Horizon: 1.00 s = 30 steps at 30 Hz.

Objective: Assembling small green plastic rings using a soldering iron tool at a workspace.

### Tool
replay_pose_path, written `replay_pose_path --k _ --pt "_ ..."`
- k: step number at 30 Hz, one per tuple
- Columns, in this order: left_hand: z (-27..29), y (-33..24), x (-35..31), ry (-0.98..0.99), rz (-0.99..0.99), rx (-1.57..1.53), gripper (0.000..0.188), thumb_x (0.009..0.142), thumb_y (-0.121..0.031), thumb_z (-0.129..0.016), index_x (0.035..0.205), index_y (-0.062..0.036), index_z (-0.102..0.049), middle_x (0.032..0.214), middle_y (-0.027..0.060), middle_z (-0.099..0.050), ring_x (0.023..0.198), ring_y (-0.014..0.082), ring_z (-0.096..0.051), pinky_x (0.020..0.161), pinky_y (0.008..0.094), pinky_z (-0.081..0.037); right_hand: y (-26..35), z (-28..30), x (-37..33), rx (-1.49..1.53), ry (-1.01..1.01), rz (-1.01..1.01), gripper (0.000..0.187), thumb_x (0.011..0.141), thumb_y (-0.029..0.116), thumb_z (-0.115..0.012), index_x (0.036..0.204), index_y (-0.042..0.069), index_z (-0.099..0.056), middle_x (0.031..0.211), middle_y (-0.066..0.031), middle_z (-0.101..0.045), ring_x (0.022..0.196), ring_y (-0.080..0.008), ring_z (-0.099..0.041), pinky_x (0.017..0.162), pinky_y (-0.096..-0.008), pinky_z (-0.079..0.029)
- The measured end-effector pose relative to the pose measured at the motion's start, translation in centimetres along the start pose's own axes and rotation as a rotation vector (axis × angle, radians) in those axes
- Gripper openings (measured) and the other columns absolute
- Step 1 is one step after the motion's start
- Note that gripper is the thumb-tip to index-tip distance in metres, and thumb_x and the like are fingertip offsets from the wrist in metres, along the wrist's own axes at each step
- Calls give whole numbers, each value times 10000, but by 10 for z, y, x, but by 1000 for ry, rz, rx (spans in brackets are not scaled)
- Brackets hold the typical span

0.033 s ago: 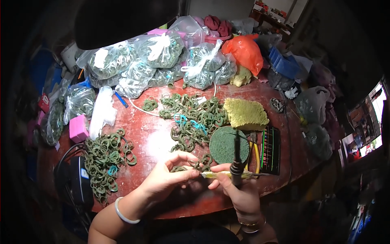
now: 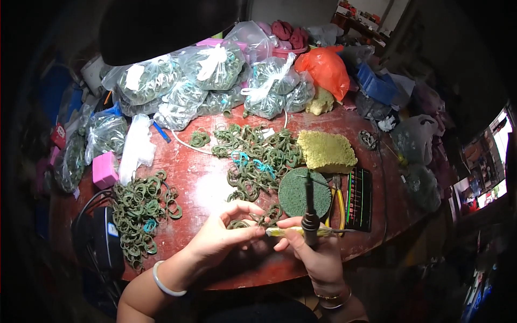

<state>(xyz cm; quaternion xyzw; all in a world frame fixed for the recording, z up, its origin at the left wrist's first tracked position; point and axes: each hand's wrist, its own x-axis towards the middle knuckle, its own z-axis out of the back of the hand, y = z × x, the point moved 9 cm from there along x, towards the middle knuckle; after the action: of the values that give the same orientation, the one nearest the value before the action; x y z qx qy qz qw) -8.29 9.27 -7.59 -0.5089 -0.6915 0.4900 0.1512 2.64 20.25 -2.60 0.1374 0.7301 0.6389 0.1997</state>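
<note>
Near the table's front edge my left hand (image 2: 223, 237) is closed, thumb and fingertips pinching a small dark green ring (image 2: 263, 219). More green rings show just behind its fingers; whether they are held or lie on the table I cannot tell. My right hand (image 2: 318, 264) grips a yellow-wrapped pen-like tool (image 2: 277, 232), its tip against the left fingertips and a dark cord trailing right. A dark slim tool (image 2: 309, 207) with a thin tip stands up in front of the right hand; its lower end is hidden. Beyond lies a round green pad (image 2: 304, 192).
Loose green rings (image 2: 258, 148) lie mid-table, with another heap (image 2: 140, 215) at left. A yellow sponge block (image 2: 326, 151), yellow-handled pliers (image 2: 339, 207) and a black gridded panel (image 2: 359, 199) are at right. Ring-filled clear bags (image 2: 215, 67) line the back. A dark lamp shade (image 2: 167, 29) hangs above.
The dark slim tool has shifted slightly left with my right hand. My left hand stays nearly still, still pinching the ring.
</note>
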Motion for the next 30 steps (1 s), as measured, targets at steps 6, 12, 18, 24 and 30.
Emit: replay_pose_path --k 6,12,18,24,30 --pt "7 -10 -1 -35 -130 101 322 805 -70 -747 1086 -61 -590 901 4 -616 725 67 -589 555 184 -450 4 10 -1 -39 -147 52 111 913 59 -626 998 -12 -636 789 -40 -658 701 -89 -630 644 -211 -479" --pt "-5 -9 -4 -13 -28 170 270 794 -7 -739 1047 -30 -646 901 -17 -583 769 49 -563 666 193 -472 17 39 -16 85 -352 81 130 882 111 -684 889 -2 -619 764 -33 -639 668 -78 -584 603 -201 -441" --pt "-13 -14 -5 136 -188 338 257 824 -82 -732 1062 -38 -647 959 -7 -623 899 75 -571 835 249 -473 26 14 -8 -107 -114 137 164 863 11 -664 1013 -51 -639 958 -94 -674 877 -160 -637 804 -280 -497" --pt "-19 -9 -6 164 -69 278 245 823 -72 -727 1051 -26 -648 954 3 -637 903 80 -578 835 256 -475 35 4 -6 -302 58 374 191 834 -15 -684 1022 -18 -651 968 -66 -679 857 -130 -623 770 -267 -481" --pt "-8 -9 -3 106 -135 291 242 820 -49 -724 1043 -13 -638 910 14 -653 868 82 -594 793 241 -480 8 5 -6 190 31 11 160 865 -13 -647 1025 -13 -642 919 -82 -676 791 -116 -623 724 -233 -478"
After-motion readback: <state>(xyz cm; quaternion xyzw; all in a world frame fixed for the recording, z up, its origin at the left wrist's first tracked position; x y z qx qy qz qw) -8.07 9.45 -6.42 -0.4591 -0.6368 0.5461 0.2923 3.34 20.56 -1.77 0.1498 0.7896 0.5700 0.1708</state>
